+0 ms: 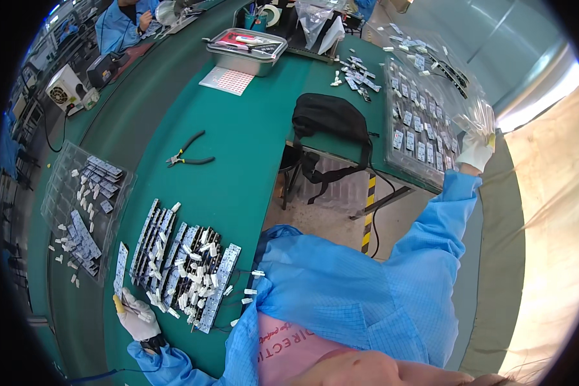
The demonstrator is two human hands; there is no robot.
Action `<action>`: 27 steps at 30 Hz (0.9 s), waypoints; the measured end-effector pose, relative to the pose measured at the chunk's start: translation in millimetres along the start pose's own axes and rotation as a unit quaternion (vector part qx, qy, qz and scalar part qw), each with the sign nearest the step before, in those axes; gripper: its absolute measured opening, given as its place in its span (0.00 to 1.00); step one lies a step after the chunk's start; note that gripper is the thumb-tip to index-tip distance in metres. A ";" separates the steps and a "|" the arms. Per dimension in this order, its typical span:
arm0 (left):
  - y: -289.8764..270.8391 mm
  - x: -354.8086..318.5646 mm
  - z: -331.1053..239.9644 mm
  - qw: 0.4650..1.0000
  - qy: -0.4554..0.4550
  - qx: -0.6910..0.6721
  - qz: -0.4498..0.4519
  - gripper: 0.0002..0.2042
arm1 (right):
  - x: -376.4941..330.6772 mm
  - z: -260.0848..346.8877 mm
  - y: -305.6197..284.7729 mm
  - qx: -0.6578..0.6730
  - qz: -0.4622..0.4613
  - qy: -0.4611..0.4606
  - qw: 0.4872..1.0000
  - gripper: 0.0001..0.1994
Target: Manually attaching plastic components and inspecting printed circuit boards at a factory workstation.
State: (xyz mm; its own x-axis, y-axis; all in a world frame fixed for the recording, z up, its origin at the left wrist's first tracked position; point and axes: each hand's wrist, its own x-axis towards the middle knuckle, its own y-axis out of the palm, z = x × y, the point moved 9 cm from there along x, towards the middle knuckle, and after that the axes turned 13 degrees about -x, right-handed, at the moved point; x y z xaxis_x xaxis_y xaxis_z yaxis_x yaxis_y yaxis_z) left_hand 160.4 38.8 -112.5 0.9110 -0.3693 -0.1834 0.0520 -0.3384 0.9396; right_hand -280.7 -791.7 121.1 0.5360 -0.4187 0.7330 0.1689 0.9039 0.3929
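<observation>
The gloved left hand point(137, 315) is pinching the lower end of a circuit strip point(121, 267) at the left of a row of strips point(154, 244) on the green surface point(244, 135). The gloved right hand point(476, 153) is reaching to the edge of a clear tray point(389, 156) of small boards; its grip cannot be told. The work appears to be standing at a board-handling step, the next move probably calling for a steady left pinch.
</observation>
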 end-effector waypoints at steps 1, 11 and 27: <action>-2.1 -1.0 0.3 1.000 -0.002 -0.001 0.000 0.17 | 9.5 -9.7 35.1 -0.002 -0.001 0.000 1.000 0.18; 39.8 -0.3 26.8 0.975 -0.130 -0.078 0.165 0.24 | 23.3 -25.9 93.3 -0.324 -0.348 -0.032 0.879 0.18; 13.0 -7.3 20.9 0.996 -0.088 -0.022 0.024 0.22 | 160.4 -242.1 112.7 0.084 -0.154 0.149 0.973 0.24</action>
State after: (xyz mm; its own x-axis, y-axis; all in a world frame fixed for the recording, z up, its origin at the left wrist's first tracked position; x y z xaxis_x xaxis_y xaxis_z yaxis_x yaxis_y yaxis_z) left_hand 145.8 19.0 -104.9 0.8271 -0.5314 -0.1830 0.0317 -0.2810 0.9592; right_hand 24.5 -736.0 148.4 0.7011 -0.6014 0.3831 0.2350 0.7022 0.6721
